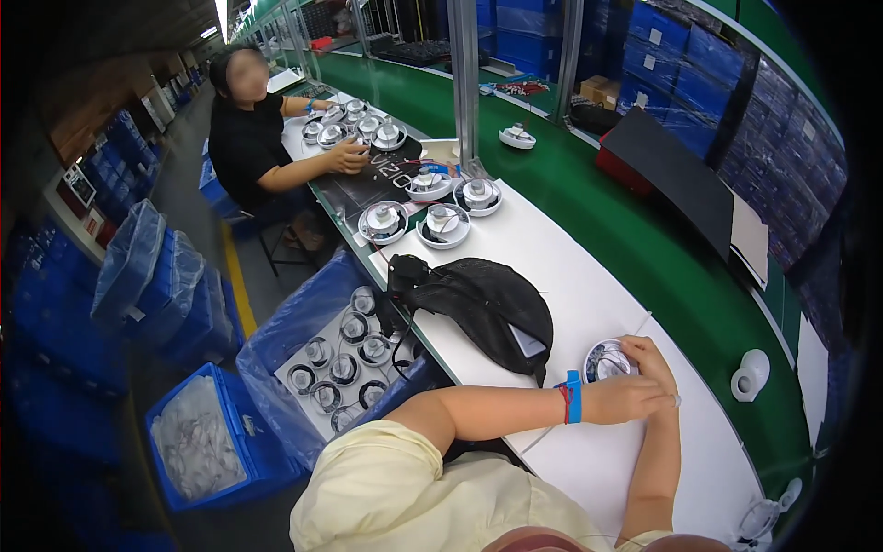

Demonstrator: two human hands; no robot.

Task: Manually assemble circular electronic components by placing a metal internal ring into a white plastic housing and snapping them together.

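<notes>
On the white bench top in front of me lies a round white housing (607, 360) with a dark rim and pale parts inside. My right hand (651, 361) reaches up from the lower edge, its fingers curled over the housing's right rim. Across my right wrist lies my left hand (630, 399), with a blue strap (574, 397) round its wrist. The left fingers are pinched together, and a small pale spot shows at their tips; I cannot make out what it is. A thin wire sticks up beyond the housing.
Left of my hands lie a black bag (487, 308) and a phone (527, 340). Further along stand several white housings (444, 225) and a seated co-worker (253, 138). A blue crate (299, 340) of units stands beside the bench. White cylindrical part (750, 375) rests on the green belt (589, 202).
</notes>
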